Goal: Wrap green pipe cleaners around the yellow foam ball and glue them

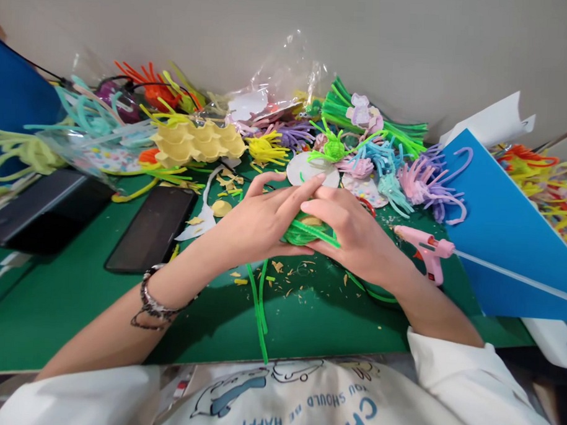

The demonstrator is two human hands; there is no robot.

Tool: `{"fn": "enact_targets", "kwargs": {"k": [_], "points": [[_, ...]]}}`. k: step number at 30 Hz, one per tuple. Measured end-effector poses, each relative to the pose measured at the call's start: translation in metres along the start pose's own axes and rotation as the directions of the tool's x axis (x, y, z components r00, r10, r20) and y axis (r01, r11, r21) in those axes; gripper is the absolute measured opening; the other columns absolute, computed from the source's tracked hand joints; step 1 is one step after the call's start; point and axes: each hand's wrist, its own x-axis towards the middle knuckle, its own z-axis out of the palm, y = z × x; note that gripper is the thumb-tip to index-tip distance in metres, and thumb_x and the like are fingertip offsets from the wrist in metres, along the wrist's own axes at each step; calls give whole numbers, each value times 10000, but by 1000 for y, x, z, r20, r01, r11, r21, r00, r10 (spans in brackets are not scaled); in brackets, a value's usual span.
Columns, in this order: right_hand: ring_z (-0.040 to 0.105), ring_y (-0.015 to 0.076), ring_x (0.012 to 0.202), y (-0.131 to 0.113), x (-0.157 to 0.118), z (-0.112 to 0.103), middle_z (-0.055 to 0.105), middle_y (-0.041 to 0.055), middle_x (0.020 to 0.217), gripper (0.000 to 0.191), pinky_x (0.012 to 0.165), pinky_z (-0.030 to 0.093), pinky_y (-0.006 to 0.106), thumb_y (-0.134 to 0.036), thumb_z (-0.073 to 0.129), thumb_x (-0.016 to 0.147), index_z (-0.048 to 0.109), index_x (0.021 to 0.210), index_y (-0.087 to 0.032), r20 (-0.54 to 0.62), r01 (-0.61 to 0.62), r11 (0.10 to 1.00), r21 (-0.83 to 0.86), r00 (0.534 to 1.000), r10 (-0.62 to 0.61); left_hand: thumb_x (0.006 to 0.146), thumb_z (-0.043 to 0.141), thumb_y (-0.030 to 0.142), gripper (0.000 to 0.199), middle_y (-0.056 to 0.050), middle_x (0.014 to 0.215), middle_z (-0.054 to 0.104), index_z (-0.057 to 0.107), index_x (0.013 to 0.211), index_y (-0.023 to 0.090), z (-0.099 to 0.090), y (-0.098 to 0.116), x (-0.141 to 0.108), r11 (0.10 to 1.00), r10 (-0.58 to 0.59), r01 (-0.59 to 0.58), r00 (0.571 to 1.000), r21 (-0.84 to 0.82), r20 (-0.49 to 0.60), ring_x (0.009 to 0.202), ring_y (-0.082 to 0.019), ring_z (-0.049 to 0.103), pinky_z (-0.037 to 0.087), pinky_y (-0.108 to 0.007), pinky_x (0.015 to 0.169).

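Note:
Between both hands is a bundle of green pipe cleaners (299, 235), coiled into a rounded shape. My left hand (263, 217) closes on it from the left, thumb below and index finger across the top. From the right, my right hand (355, 232) grips the same bundle, its fingertips meeting the left ones. A straight green strand runs across the front of the coil; fingers hide much of the rest. Loose green pipe cleaners (258, 304) hang down onto the green table below my left hand. Behind the hands lies a round white disc (313, 170).
A pink glue gun (426, 250) with a long glue stick lies right, against a blue board (510, 239). Left are a phone (151, 229) and a black device (46, 210). A yellow egg carton (197, 142) and several pipe-cleaner figures line the back. Scraps litter the green table (335, 332).

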Motion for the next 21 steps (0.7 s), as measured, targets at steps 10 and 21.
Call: {"fn": "enact_targets", "kwargs": {"k": [10, 21], "points": [[535, 230, 1309, 4, -2, -3, 478, 98, 1435, 697, 1044, 538, 427, -248, 678, 869, 273, 1433, -313, -83, -116, 870, 479, 981, 176, 735, 650, 716, 744, -135, 1227, 689, 610, 1255, 185, 0, 6, 7, 520, -436, 262, 900, -813, 12, 1123, -315, 653, 496, -447, 978], [587, 239, 1178, -16, 7, -10, 604, 49, 1256, 418, 981, 575, 435, -264, 601, 867, 487, 1268, -300, -108, -197, 931, 308, 965, 240, 906, 315, 668, 563, -58, 950, 721, 631, 974, 207, 1, 56, 25, -139, -753, 270, 595, -953, 279, 1025, -255, 699, 578, -425, 929]]}}
